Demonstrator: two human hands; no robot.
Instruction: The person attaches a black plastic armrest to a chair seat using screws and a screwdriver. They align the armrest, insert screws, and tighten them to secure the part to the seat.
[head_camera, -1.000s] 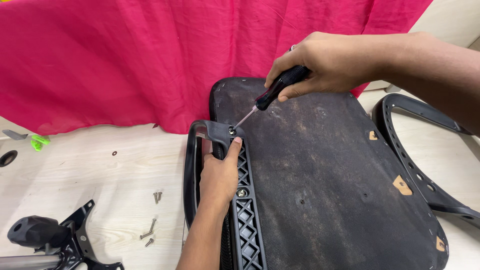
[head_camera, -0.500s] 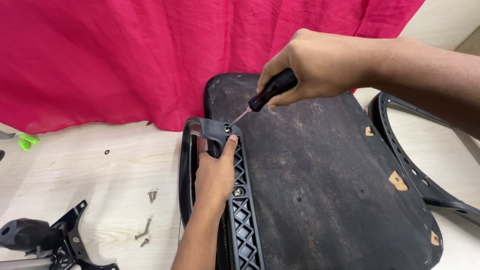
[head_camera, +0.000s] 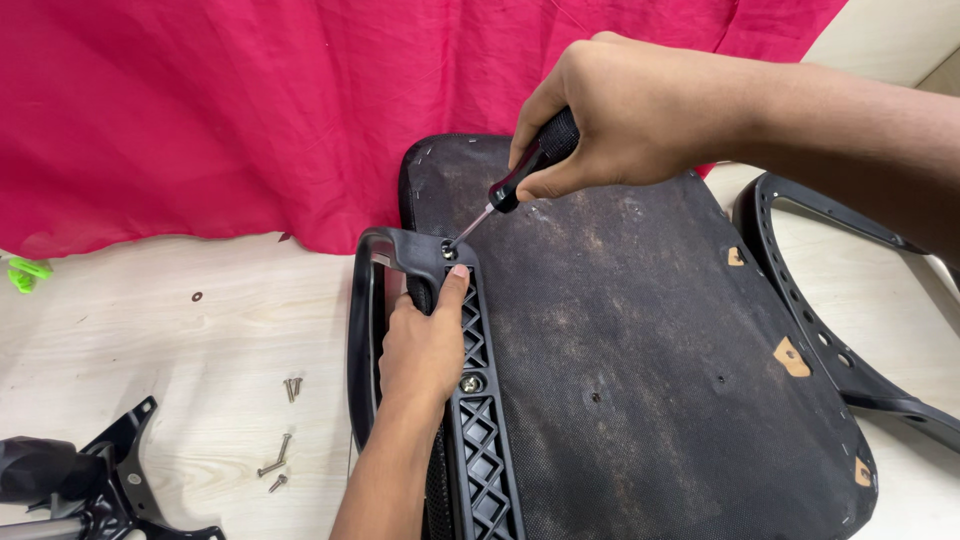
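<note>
Reaching in from the upper right, the right hand (head_camera: 615, 115) is curled in a fist around the black handle of a screwdriver (head_camera: 510, 185), fingers clamped tight on it. Its thin shaft slants down and left, and the tip sits on a screw (head_camera: 447, 243) at the top corner of a black plastic armrest (head_camera: 470, 400). The left hand (head_camera: 425, 345) comes up from the bottom edge of the view, forearm straight, fingers wrapped around the armrest's upper bar and thumb laid flat along its ribbed plate, just below the screw.

The armrest lies along the left edge of an upturned black chair seat (head_camera: 650, 350), which rests on a pale floor (head_camera: 180, 340). The left fingers are mostly hidden behind the bar. The armrest's lower end is cut off by the frame. A few loose screws (head_camera: 278, 455) lie on the floor to the left.
</note>
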